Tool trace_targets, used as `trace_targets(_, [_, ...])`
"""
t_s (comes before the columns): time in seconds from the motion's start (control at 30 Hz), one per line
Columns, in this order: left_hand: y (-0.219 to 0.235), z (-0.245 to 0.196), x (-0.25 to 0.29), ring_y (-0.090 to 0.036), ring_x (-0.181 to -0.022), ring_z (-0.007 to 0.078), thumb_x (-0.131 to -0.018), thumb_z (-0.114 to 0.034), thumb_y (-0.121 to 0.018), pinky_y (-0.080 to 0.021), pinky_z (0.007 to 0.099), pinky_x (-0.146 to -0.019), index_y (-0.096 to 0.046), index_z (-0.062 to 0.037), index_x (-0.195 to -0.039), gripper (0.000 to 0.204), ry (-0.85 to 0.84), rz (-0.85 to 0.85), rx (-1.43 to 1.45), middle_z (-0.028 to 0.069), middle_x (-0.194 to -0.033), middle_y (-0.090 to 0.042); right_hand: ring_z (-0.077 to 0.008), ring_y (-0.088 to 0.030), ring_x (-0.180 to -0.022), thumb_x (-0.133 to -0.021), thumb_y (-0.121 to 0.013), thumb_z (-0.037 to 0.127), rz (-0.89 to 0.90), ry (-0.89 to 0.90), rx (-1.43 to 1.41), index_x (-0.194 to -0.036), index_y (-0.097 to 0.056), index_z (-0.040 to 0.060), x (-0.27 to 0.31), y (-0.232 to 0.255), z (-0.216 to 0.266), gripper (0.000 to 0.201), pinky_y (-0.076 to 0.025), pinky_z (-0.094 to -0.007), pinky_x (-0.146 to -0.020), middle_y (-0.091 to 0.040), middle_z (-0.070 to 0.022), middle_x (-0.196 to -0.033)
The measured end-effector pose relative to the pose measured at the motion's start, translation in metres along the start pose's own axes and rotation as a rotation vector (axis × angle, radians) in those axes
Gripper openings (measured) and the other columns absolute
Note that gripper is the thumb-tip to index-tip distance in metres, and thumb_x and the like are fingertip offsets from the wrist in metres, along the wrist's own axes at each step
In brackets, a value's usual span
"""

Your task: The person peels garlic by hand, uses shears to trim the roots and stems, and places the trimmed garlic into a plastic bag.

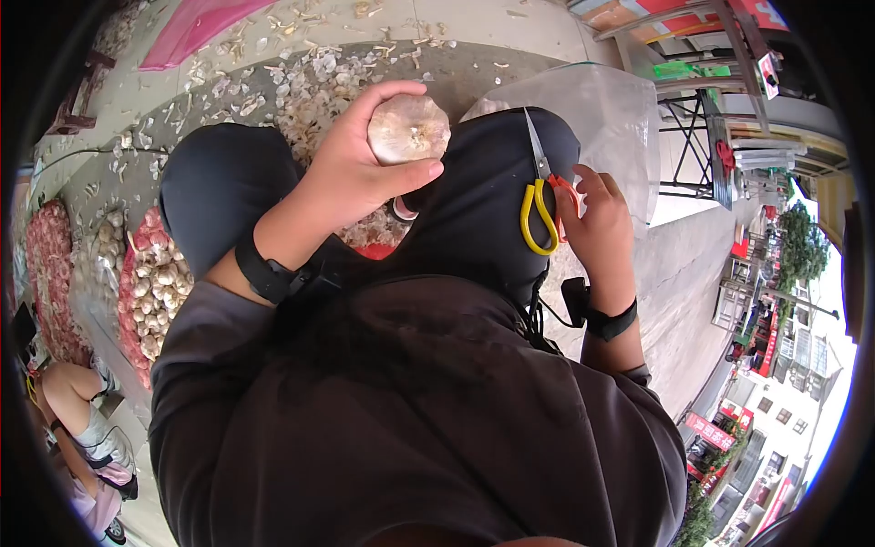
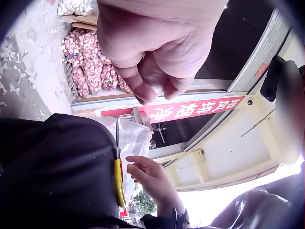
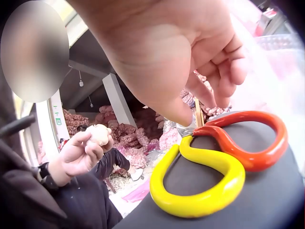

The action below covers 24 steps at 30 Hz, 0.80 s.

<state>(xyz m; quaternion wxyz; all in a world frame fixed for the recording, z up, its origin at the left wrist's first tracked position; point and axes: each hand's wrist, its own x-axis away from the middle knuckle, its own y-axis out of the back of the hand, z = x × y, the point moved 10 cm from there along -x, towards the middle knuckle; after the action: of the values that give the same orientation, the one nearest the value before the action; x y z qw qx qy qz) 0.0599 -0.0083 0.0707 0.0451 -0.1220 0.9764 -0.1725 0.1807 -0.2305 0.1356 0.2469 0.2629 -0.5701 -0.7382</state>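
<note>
In the head view my left hand point(image 1: 333, 178) grips a large whitish garlic bulb point(image 1: 406, 137), thumb on one side and fingers on the other. The bulb point(image 3: 99, 135) also shows in that hand in the right wrist view. Scissors with one yellow and one red handle point(image 1: 527, 223) lie on my right thigh, blades pointing away from me. My right hand point(image 1: 603, 228) is right beside the red handle, its fingers loosely bent. From the right wrist, the thumb point(image 3: 178, 114) appears close over the scissors' pivot, and the handle loops point(image 3: 198, 207) have no fingers through them.
Garlic skins point(image 1: 319, 82) litter the ground ahead. Net sacks of garlic point(image 1: 159, 292) stand at my left, near another seated person point(image 1: 82, 419). A clear plastic bag point(image 1: 611, 118) is beyond my right knee. A pink sheet point(image 1: 196, 32) lies at the far left.
</note>
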Motion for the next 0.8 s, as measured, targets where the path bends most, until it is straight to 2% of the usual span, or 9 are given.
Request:
trace_targets(0.03, [0.002,0.001,0.0,-0.061,-0.102,0.0121,-0.076,-0.001,-0.08,-0.052,0.0282,-0.086,-0.044,-0.0066,-0.126,0.061,0.0,-0.023,-0.002,0.0041,-0.11,-0.061,-0.0317,-0.065,-0.076,-0.085,-0.07,0.019,-0.055,0.049,0.029,-0.109,-0.063,-0.0015,-0.003,0.007,0.008,0.033,-0.052,-0.0381,-0.066,-0.064,-0.0166,-0.089])
trace_targets(0.13, [-0.006,0.004,0.002,-0.059,-0.104,0.0115,-0.074,-0.004,-0.083,-0.05,0.0289,-0.088,-0.045,-0.0063,-0.128,0.066,0.001,0.026,0.014,0.0035,-0.111,-0.061,-0.0319,-0.064,-0.075,-0.086,-0.071,0.023,0.037,0.146,-0.373,-0.113,-0.061,-0.0007,-0.015,0.005,0.056,0.038,-0.051,-0.0383,-0.066,-0.063,-0.0151,-0.085])
trace_targets(0.2, [-0.019,0.01,0.001,-0.058,-0.107,0.0121,-0.072,-0.006,-0.085,-0.049,0.03,-0.091,-0.045,-0.006,-0.13,0.071,0.045,0.166,0.016,0.004,-0.114,-0.06,-0.0331,-0.065,-0.079,-0.085,-0.073,0.032,0.214,0.193,-0.676,-0.119,-0.058,0.0004,-0.023,-0.015,0.09,0.049,-0.051,-0.0378,-0.066,-0.063,-0.0161,-0.087])
trace_targets(0.27, [-0.029,0.014,0.002,-0.057,-0.109,0.0129,-0.07,-0.009,-0.087,-0.048,0.0309,-0.093,-0.044,-0.0057,-0.132,0.075,0.086,0.25,0.057,0.0046,-0.117,-0.059,-0.0242,-0.064,-0.075,-0.082,-0.077,0.035,0.147,0.571,-0.713,-0.134,-0.048,0.002,-0.027,-0.015,0.136,0.068,-0.052,-0.0315,-0.067,-0.065,-0.0124,-0.088])
trace_targets(0.37, [-0.025,0.023,0.008,-0.056,-0.112,0.0149,-0.065,-0.013,-0.09,-0.046,0.0319,-0.096,-0.043,-0.0055,-0.134,0.084,0.151,0.246,0.085,0.0059,-0.122,-0.057,-0.0296,-0.068,-0.079,-0.077,-0.08,0.04,0.114,0.692,-0.583,-0.133,-0.051,0.0026,-0.029,-0.028,0.156,0.074,-0.054,-0.0337,-0.068,-0.068,-0.0158,-0.091])
trace_targets(0.47, [-0.016,0.024,0.009,-0.056,-0.111,0.0147,-0.063,-0.009,-0.087,-0.047,0.0323,-0.095,-0.043,-0.0054,-0.134,0.083,0.145,0.254,-0.122,0.0054,-0.121,-0.057,-0.0329,-0.07,-0.08,-0.077,-0.08,0.039,0.125,0.641,-0.557,-0.13,-0.055,0.003,-0.027,-0.034,0.158,0.069,-0.055,-0.0353,-0.068,-0.069,-0.018,-0.091])
trace_targets(0.67, [-0.012,0.025,0.009,-0.056,-0.105,0.0152,-0.062,-0.001,-0.08,-0.048,0.0321,-0.09,-0.043,-0.0044,-0.13,0.077,0.173,0.194,-0.067,0.0057,-0.112,-0.057,-0.0302,-0.069,-0.071,-0.086,-0.07,0.025,0.034,0.585,-0.66,-0.123,-0.059,-0.0008,-0.028,-0.047,0.151,0.046,-0.054,-0.0336,-0.065,-0.068,-0.0166,-0.083])
trace_targets(0.77, [-0.009,0.034,0.012,-0.057,-0.101,0.0144,-0.061,-0.003,-0.083,-0.048,0.0305,-0.088,-0.042,-0.0039,-0.13,0.08,0.305,0.168,0.049,0.0059,-0.108,-0.058,-0.0231,-0.068,-0.067,-0.093,-0.06,0.021,0.05,0.57,-0.812,-0.121,-0.059,-0.0037,-0.031,-0.057,0.148,0.038,-0.053,-0.0306,-0.064,-0.067,-0.0144,-0.079])
trace_targets(0.8, [-0.009,0.029,0.009,-0.057,-0.099,0.0136,-0.062,-0.004,-0.084,-0.049,0.0301,-0.086,-0.044,-0.0038,-0.129,0.078,0.215,0.159,0.04,0.0052,-0.107,-0.058,-0.0198,-0.067,-0.07,-0.095,-0.057,0.021,0.115,0.489,-0.866,-0.121,-0.06,-0.004,-0.033,-0.062,0.143,0.036,-0.052,-0.0288,-0.066,-0.067,-0.0133,-0.081])
